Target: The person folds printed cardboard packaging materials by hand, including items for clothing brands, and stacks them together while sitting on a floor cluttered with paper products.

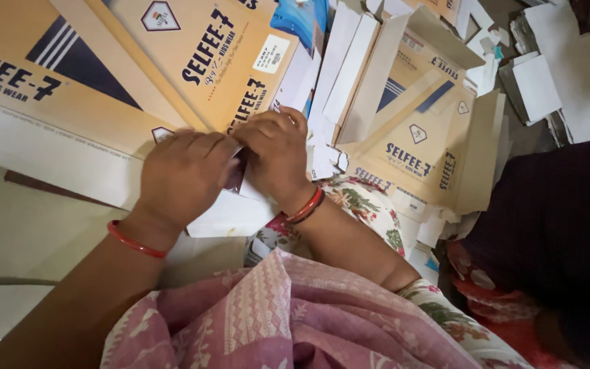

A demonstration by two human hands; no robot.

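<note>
A pink patterned cloth (295, 321) is seen nearest the lens, draped over the lap. Beyond it, a large tan and white flat cardboard box (104, 89) is spread across the work surface. Its folded white edge is pressed by the left hand (182, 174) and right hand (274, 154), held close together, fingers curled on the card. More folded boxes (418, 137) are piled to the right.

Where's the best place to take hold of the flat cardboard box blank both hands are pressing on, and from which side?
Probably the near white edge of the cardboard box blank, from the person's side: it lies flat, overhanging there, while the left hand and right hand cover its fold.
</note>
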